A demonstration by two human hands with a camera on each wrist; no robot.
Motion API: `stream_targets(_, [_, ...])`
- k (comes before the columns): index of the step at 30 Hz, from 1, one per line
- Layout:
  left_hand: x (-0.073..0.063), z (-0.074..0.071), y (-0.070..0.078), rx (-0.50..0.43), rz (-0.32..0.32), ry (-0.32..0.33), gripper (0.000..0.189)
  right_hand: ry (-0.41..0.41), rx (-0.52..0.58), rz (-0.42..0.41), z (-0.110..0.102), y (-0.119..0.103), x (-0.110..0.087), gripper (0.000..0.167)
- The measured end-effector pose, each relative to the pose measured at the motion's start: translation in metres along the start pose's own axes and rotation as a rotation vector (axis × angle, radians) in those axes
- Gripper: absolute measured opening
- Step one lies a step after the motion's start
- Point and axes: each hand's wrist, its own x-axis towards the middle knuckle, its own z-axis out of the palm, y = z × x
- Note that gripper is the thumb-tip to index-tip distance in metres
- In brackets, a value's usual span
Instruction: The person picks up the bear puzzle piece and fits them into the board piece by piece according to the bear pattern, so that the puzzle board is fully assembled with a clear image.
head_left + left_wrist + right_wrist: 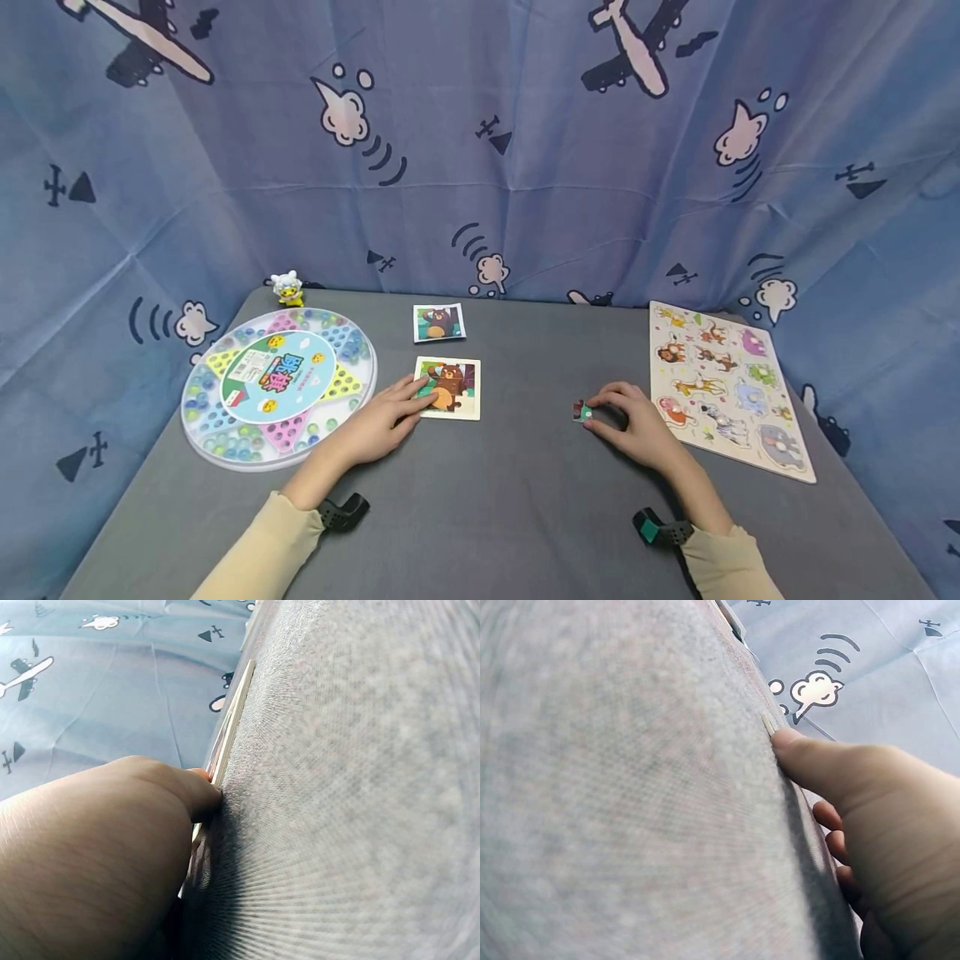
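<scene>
A small square jigsaw puzzle (467, 407) with a brown bear picture lies on the grey table, a dark gap showing at its lower right. My left hand (381, 423) rests on its left side, fingers stretched over the picture; in the left wrist view the thumb is at the edge of the puzzle board (238, 705). Farther right, my right hand (636, 425) pinches a green and dark red puzzle piece (580, 412) between thumb and fingers, low at the tabletop. The right wrist view shows only a thin edge of the piece (768, 725) by the thumb tip.
Behind the puzzle lies a bear picture card (438, 323). At left is a round Chinese checkers set (352, 333) with marbles, a small white and yellow figurine (287, 288) behind it. A wooden animal puzzle board (731, 383) lies at right. A patterned curtain (420, 217) hangs behind.
</scene>
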Motion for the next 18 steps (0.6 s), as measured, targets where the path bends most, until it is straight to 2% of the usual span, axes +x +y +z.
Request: stream_targets(18, [0.0007,-0.0005,0.0004,0.009,-0.011,-0.009,0.047,0.004,0.009,-0.006,0.0006,-0.0021,0.0003,0.02])
